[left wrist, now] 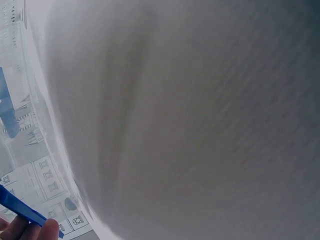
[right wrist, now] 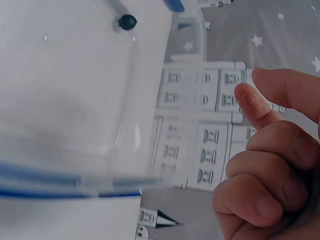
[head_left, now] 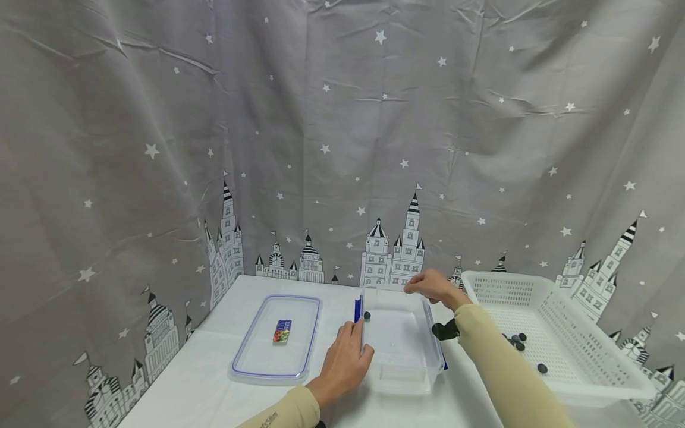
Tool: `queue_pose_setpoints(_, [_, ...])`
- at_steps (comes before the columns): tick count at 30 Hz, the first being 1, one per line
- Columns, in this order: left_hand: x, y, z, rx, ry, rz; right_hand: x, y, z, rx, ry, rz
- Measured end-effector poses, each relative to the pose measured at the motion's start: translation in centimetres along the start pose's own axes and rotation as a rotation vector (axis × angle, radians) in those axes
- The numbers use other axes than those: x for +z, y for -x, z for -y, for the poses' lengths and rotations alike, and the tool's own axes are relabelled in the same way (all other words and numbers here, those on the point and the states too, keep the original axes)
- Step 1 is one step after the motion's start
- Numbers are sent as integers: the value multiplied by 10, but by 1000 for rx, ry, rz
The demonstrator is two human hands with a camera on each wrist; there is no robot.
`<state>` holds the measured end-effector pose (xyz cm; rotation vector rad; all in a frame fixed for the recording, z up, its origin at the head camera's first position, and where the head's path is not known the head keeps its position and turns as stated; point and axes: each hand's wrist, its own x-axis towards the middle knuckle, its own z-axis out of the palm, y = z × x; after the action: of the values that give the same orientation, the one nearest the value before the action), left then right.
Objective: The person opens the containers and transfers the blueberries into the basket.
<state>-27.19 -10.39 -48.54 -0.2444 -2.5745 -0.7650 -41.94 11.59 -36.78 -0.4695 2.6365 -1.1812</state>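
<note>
A clear plastic food container (head_left: pixel 401 380) with blue latches stands on the table, a single blueberry (head_left: pixel 367 315) inside near its left wall. My left hand (head_left: pixel 345 356) grips the container's left side; in the left wrist view its fingers (left wrist: pixel 48 230) are at the blue latch (left wrist: pixel 22 209). Above the container's far right corner is my right hand (head_left: pixel 436 288). Seen from the right wrist, thumb and forefinger are slightly parted with nothing between them, the other fingers (right wrist: pixel 255 200) loosely curled. That view also shows the blueberry (right wrist: pixel 127 22).
To the right stands a white perforated basket (head_left: pixel 556 291) holding several blueberries (head_left: pixel 518 342). A clear lid (head_left: pixel 257 351) with a blue seal and a label lies on the table's left. Behind the table (head_left: pixel 198 368) hangs a grey curtain (head_left: pixel 342 131) printed with castles and stars.
</note>
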Motion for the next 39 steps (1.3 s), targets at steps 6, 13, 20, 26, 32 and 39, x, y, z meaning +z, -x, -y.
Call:
queue_pose_setpoints(6, [0, 0, -1, 1, -3, 0, 19, -6, 4, 16, -20, 0])
queue_pose_setpoints(13, [-1, 0, -1, -3, -11, 2, 41, -18, -3, 37, -54, 18])
queue_pose_setpoints(20, [-1, -1, -1, -17, 5, 31, 59, -28, -6, 64, -82, 38])
queue_pose_setpoints(26, [-1, -1, -2, -26, 4, 48, 70, -33, -10, 63, -139, 49])
queue_pose_setpoints(32, [-3, -1, -2, -28, -2, 53, 82, -37, -11, 101, -197, 48])
queue_pose_setpoints(39, [-3, -1, -1, -38, 9, 60, 95, -43, -12, 163, -244, 19])
